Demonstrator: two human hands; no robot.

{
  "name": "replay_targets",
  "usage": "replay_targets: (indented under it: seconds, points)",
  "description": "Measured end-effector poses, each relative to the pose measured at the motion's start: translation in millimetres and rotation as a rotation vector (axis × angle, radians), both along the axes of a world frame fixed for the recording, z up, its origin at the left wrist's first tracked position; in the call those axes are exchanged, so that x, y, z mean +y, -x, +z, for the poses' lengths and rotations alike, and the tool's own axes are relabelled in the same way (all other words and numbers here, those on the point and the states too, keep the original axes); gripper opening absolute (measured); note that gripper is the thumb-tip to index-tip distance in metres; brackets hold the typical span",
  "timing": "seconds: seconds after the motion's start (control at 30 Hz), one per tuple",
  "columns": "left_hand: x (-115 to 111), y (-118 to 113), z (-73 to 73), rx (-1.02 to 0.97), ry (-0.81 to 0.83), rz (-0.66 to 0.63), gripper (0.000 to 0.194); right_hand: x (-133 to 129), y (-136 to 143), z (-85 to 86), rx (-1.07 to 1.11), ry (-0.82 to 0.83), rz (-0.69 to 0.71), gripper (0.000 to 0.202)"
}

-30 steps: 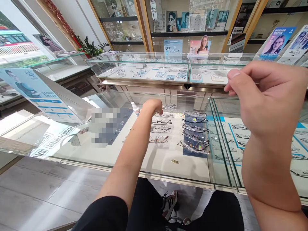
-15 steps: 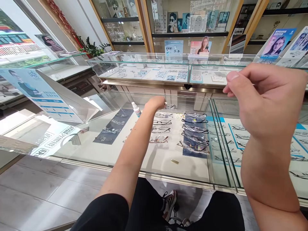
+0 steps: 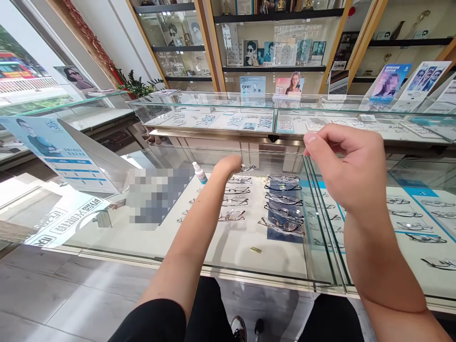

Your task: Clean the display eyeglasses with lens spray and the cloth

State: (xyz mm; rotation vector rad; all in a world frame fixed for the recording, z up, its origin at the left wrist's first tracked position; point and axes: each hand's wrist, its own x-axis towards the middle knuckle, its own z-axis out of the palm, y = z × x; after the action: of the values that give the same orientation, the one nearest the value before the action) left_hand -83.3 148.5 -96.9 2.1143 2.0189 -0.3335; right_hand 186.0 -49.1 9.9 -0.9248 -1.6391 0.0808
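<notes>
My left hand [image 3: 228,165] reaches far over the glass display case, its back toward me and its fingers hidden. Right beside it, at the far end of a column, lies a pair of eyeglasses [image 3: 248,167]; I cannot tell if the hand touches it. Nearer, more eyeglasses [image 3: 235,190] lie in the column, partly behind my forearm. My right hand [image 3: 351,164] is raised above the case at right, fingers curled and thumb pressed toward the index finger. Whatever it may pinch is too small or hidden.
A white spray bottle [image 3: 200,173] stands left of my left hand. Several eyeglasses [image 3: 283,210] overlap on a dark strip at right. A small gold-coloured piece [image 3: 255,250] lies near the front. A folded sign [image 3: 71,156] stands at left, and another glass counter [image 3: 213,121] runs behind.
The view has tilted up slightly, so the case sits lower in the picture. My right hand has shifted left and down in view. My left hand stays near the far eyeglasses.
</notes>
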Motion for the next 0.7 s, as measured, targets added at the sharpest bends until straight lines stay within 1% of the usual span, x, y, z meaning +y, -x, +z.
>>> replay_targets:
  seconds: [0.1,0.23,0.3,0.37,0.43,0.53,0.6,0.7]
  points:
    - [-1,-1,-1.4,-0.008,0.015,0.001,0.039,1,1,-1.4,-0.030,0.014,0.000,0.036]
    - [-4,-1,-1.8,-0.013,0.023,0.023,0.043,3,4,-3.4,-0.065,0.047,0.010,0.036]
    - [-7,-1,1.2,-0.022,0.012,0.034,0.044,3,5,-4.6,-0.082,0.064,0.013,0.036]
    - [-11,-1,7.8,-0.038,-0.009,0.042,0.039,3,5,-5.6,-0.096,0.074,-0.001,0.037]
    - [-16,-1,18.1,-0.060,-0.046,0.048,0.036,3,6,-6.5,-0.110,0.083,-0.028,0.038]
    - [-29,-4,39.5,-0.123,-0.145,0.055,0.035,4,6,-7.5,-0.162,0.129,-0.042,0.044]
    - [-42,-8,56.1,-0.273,-0.247,0.048,0.035,6,8,-8.5,-0.233,0.199,-0.024,0.050]
    - [-72,-19,81.0,-0.643,-0.385,-0.011,0.037,12,11,-11.3,-0.337,0.339,-0.002,0.049]
